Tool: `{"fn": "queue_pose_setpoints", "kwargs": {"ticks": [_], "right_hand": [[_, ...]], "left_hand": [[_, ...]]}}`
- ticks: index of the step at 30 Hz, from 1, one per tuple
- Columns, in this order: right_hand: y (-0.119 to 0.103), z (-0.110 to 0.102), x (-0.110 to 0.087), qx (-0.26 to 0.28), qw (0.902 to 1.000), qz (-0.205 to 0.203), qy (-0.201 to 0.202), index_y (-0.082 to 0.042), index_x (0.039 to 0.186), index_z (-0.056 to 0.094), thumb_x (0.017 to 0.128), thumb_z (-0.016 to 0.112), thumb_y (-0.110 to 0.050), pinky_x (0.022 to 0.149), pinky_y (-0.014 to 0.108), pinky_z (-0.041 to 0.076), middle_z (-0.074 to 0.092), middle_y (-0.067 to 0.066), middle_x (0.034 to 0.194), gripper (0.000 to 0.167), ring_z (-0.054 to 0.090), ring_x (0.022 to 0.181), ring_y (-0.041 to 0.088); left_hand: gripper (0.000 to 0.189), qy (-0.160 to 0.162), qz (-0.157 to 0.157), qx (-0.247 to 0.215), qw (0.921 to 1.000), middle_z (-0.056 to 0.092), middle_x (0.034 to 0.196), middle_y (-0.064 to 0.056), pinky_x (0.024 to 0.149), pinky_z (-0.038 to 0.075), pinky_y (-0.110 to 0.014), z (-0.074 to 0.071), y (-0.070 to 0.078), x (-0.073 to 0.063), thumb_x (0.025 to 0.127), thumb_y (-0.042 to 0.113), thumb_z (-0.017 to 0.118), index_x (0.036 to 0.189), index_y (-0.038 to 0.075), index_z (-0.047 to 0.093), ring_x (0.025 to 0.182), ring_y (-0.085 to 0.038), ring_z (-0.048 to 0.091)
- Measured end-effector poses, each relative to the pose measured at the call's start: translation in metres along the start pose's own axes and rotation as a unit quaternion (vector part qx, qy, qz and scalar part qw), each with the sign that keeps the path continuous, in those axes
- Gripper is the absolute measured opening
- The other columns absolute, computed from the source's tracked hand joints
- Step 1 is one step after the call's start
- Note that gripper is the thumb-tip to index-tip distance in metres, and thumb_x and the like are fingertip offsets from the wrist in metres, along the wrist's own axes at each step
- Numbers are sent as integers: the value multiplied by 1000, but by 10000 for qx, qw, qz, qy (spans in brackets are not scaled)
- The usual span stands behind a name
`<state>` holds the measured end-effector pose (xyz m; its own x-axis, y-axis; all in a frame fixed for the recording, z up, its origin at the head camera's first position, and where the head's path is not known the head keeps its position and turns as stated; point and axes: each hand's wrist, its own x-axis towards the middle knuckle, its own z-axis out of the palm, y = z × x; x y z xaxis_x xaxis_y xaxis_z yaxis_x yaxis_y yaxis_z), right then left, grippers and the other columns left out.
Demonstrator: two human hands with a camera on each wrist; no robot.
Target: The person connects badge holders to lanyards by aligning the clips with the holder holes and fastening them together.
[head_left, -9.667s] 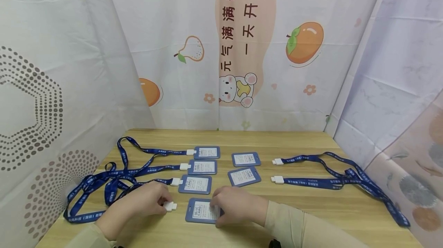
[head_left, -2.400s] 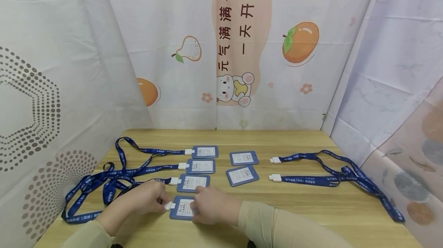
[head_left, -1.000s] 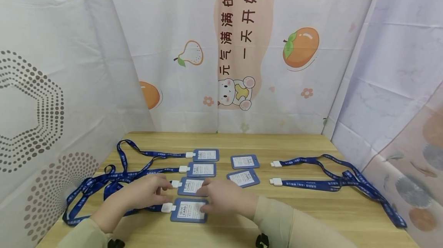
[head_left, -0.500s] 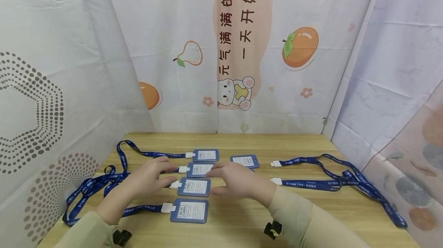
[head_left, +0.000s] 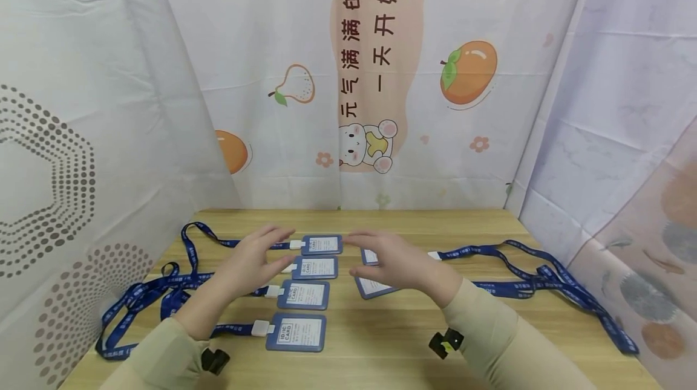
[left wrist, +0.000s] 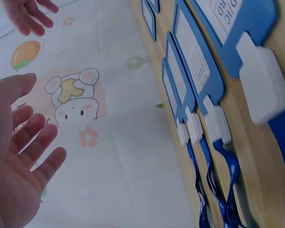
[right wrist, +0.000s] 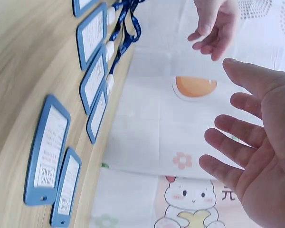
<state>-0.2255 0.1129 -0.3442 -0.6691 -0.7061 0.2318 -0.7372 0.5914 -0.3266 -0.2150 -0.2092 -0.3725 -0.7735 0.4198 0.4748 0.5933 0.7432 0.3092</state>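
Observation:
My left hand [head_left: 245, 266] is raised over the table with relaxed, spread fingers and holds nothing. Facing it, my right hand [head_left: 403, 264] also hangs in the air, fingers loose and nothing in them. Below and between them lies a column of several blue ID badge holders, the nearest [head_left: 296, 332] joined to a white clip [head_left: 261, 328] on a blue lanyard [head_left: 231, 330]. In the right wrist view, two loose badge holders, one nearer [right wrist: 47, 152] and one farther [right wrist: 66, 187], lie flat on the wood; the right hand partly covers them in the head view.
On the right, two blue lanyards [head_left: 506, 289] with white clips lie loose. Tangled lanyard straps [head_left: 136, 293] spread over the left of the wooden table [head_left: 381, 347]. Printed curtains [head_left: 272, 154] close off the back and both sides.
The nearest badge holder, earlier apart from its clip, was slid left and joined to it. Both hands then let go, lifted and moved forward over the table.

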Motion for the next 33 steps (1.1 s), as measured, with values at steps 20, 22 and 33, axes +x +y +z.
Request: {"fn": "queue_pose_setpoints", "kwargs": {"ticks": [20,22,33], "right_hand": [[65,-29,-18,91,9950,203,976,-14,146,55,92,78,-27,107,48,44,55,10,146,60,55,130,29],[72,-32,-21,65,9944,235,1028,-13,146,55,92,79,-26,108,50,43,56,11,146,61,55,130,30],[94,-41,-27,-136,9915,674,1107,-9,146,55,93,78,-27,109,54,41,55,14,146,60,50,134,37]], "left_hand": [[55,200,-77,-132,9997,58,137,-3,95,54,-42,30,16,46,93,31,77,142,15,58,121,-24,60],[56,173,-107,-135,9997,58,138,-3,94,55,-42,34,18,50,93,31,77,143,15,57,120,-25,61],[57,114,-106,-325,9994,57,138,-3,98,52,-44,45,22,67,94,30,76,144,15,56,123,-24,58]]}}
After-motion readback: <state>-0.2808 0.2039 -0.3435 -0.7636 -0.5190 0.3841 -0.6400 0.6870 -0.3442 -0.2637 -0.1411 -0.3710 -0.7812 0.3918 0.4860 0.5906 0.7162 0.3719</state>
